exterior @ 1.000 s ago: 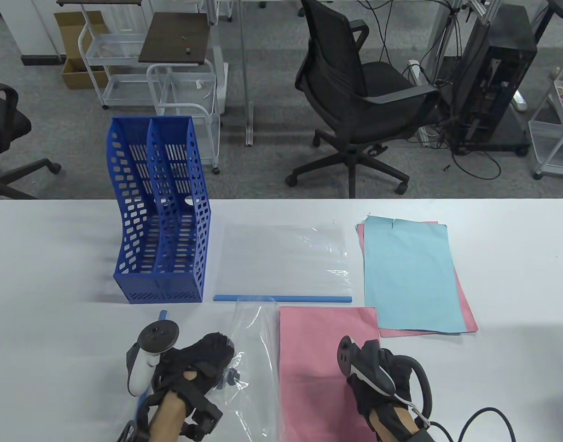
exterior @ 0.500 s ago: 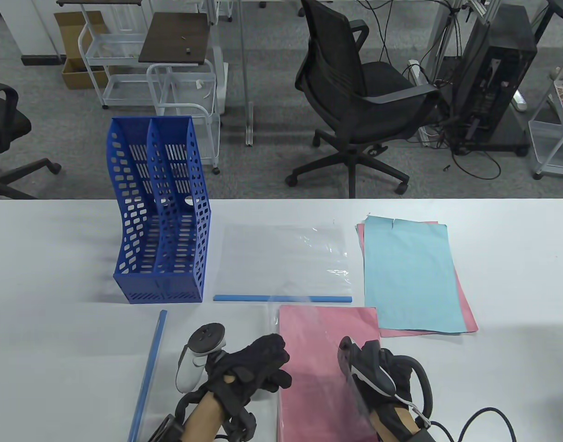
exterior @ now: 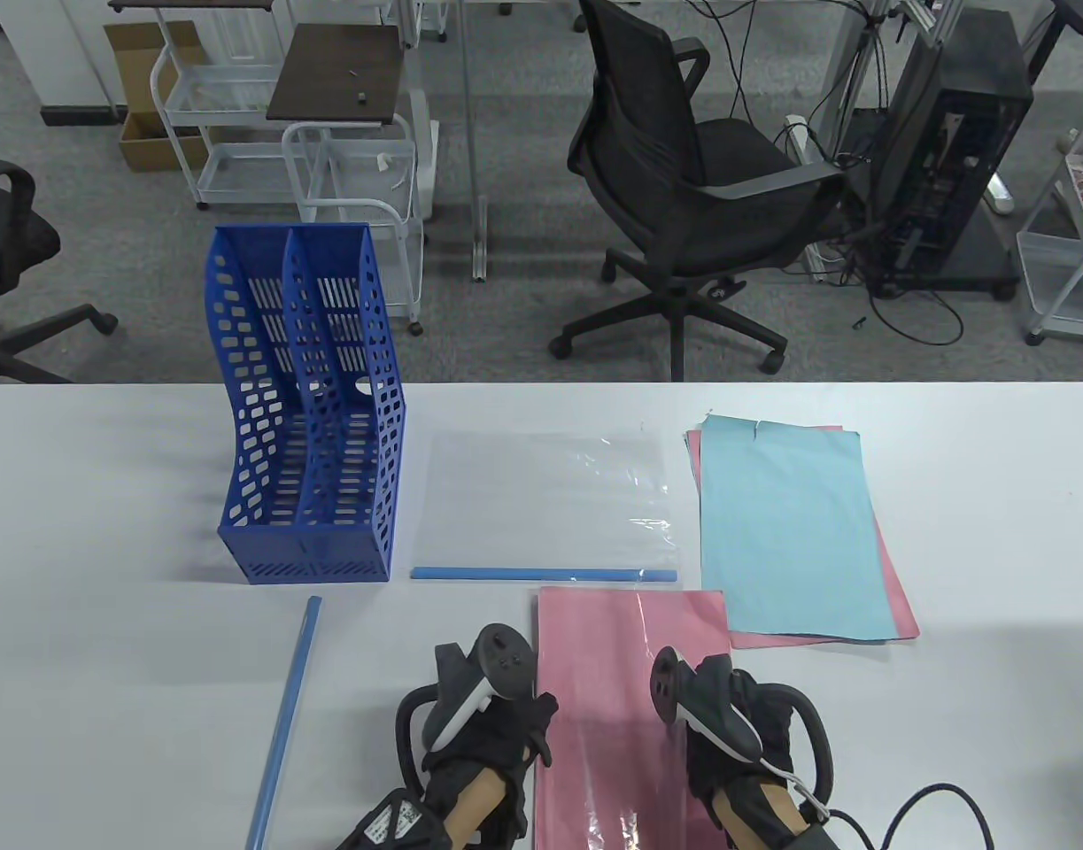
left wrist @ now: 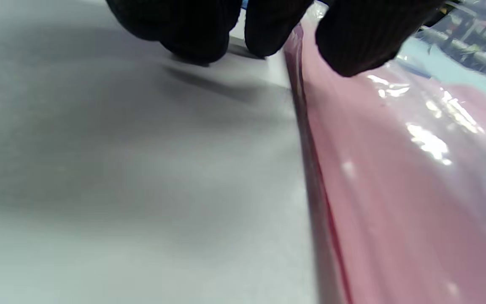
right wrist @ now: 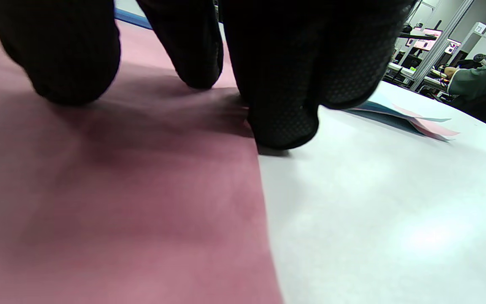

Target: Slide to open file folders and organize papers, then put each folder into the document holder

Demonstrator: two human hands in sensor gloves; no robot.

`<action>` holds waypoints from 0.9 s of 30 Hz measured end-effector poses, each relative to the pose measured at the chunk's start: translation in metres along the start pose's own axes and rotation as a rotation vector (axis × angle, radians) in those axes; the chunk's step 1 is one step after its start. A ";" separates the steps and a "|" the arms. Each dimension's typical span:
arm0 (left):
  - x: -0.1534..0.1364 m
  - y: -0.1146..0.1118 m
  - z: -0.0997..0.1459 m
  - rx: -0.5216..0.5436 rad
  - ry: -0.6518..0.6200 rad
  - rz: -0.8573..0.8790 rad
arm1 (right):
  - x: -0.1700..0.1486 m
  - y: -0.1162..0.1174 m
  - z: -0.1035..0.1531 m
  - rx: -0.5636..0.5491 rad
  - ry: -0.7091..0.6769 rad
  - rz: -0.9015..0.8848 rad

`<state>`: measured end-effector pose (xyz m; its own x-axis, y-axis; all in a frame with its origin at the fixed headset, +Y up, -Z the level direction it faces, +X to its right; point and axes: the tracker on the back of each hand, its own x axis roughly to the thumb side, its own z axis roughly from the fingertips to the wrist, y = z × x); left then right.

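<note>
A pink paper (exterior: pixel 603 673) lies at the table's front under a clear folder cover (left wrist: pixel 420 139) that glints over it. My left hand (exterior: pixel 506 722) is at the folder's left edge: its curled fingers (left wrist: pixel 201 29) touch the table beside the edge and the thumb (left wrist: pixel 361 42) sits on the plastic. My right hand (exterior: pixel 727 708) presses its fingertips (right wrist: pixel 74 63) down on the pink paper's (right wrist: pixel 120 202) right edge. This folder's blue slide bar (exterior: pixel 286 717) lies loose to the left. A blue document holder (exterior: pixel 311 425) stands at the back left.
A second clear folder (exterior: pixel 541 496) with its blue bar (exterior: pixel 541 575) lies beside the holder. A stack of blue and pink papers (exterior: pixel 789 531) sits at the right. An office chair (exterior: pixel 683 195) and carts stand beyond the table's far edge.
My left hand has swung from the left to the pink paper's left edge, laying the clear cover flat over the paper. The right hand has stayed in place.
</note>
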<state>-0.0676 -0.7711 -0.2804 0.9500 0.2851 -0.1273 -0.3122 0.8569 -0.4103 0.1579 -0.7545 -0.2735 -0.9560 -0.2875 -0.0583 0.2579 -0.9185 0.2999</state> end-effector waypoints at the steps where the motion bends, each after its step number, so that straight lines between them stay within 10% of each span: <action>1: 0.005 -0.002 -0.001 0.012 0.007 -0.025 | 0.000 0.000 0.000 -0.001 0.000 0.001; 15: 0.008 -0.006 -0.006 0.015 0.014 0.272 | 0.000 0.000 0.000 -0.022 -0.009 0.012; 22: -0.021 -0.017 -0.009 -0.289 -0.129 0.832 | 0.000 -0.001 0.000 -0.036 -0.009 0.028; 27: -0.030 -0.026 -0.012 -0.372 -0.055 0.869 | -0.001 -0.001 -0.001 -0.041 -0.011 0.028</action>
<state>-0.0878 -0.8069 -0.2771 0.3808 0.7875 -0.4846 -0.8789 0.1455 -0.4542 0.1590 -0.7533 -0.2744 -0.9497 -0.3107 -0.0398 0.2901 -0.9203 0.2624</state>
